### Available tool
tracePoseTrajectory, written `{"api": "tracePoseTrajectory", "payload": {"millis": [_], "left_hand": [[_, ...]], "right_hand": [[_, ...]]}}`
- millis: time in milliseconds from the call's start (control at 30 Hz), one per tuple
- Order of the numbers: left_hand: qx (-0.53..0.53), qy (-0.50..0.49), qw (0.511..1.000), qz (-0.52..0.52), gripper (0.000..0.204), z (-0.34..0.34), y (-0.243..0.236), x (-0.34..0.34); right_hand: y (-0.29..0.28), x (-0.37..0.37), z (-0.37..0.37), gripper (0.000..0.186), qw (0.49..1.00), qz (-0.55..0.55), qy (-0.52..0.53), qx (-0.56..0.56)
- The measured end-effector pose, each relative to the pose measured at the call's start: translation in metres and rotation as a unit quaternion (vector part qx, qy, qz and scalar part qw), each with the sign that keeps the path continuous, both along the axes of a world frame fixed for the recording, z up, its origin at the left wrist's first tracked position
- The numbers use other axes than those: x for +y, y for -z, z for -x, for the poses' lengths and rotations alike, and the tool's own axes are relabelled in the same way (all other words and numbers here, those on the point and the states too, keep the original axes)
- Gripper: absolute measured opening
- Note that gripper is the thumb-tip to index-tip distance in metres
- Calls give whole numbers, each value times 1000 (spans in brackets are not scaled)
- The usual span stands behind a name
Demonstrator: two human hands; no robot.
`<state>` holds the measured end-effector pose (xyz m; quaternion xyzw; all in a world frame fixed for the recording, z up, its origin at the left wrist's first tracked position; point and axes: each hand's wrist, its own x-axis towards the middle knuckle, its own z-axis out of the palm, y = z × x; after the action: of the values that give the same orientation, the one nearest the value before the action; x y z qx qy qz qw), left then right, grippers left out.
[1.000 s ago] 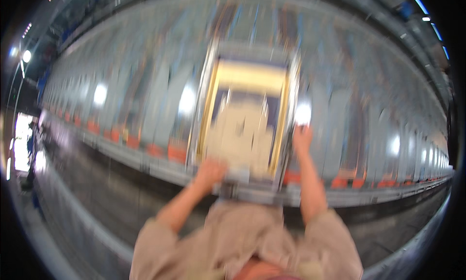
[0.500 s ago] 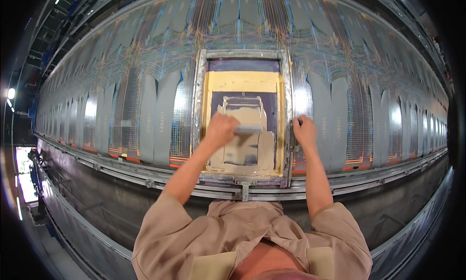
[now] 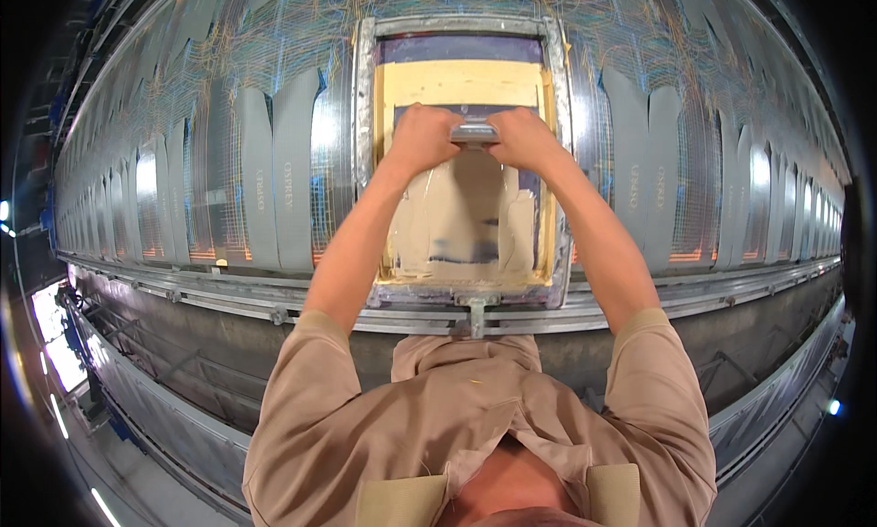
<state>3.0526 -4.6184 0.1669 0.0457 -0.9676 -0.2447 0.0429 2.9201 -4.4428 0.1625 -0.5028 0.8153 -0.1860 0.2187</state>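
A metal-framed printing screen lies on the long table in front of me, its inner border covered with yellowish tape. Across the far part of its mesh stands a squeegee. My left hand is closed round the squeegee's left end, and my right hand grips its right end. Beige ink coats the mesh on the near side of the squeegee, with a dark smeared patch close to the near end. The squeegee's lower edge is hidden from me.
Grey cut fabric pieces lie in rows along the table to both sides, among blue and orange lines. A metal rail with a clamp runs along the near edge. Below it is a trough-like gap with framework.
My right hand has left the screen frame's right side and taken hold of the squeegee. My left hand and the squeegee have moved toward the far end of the mesh. The view has shifted.
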Motion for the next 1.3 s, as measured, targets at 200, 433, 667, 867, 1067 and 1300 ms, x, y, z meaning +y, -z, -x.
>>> {"api": "tracePoseTrajectory", "payload": {"millis": [200,433,667,867,1067,1300], "left_hand": [[-12,21,1000,-9,17,-129,-6,84],[16,34,998,56,12,-76,-2,47],[-34,27,995,87,16,40,-4,-23],[-7,16,1000,26,16,31,9,-20],[39,16,999,29,20,-91,-4,60],[-20,37,999,31,25,-149,-7,90]], "right_hand": [[-6,87,-128,17,997,52,-44,29],[-8,54,-73,20,995,-16,-45,89],[-9,-25,39,20,998,-60,-3,16],[-6,-21,29,21,998,-46,-11,47],[-12,53,-92,16,994,-23,-49,92],[-9,96,-144,21,992,74,-50,88]]}}
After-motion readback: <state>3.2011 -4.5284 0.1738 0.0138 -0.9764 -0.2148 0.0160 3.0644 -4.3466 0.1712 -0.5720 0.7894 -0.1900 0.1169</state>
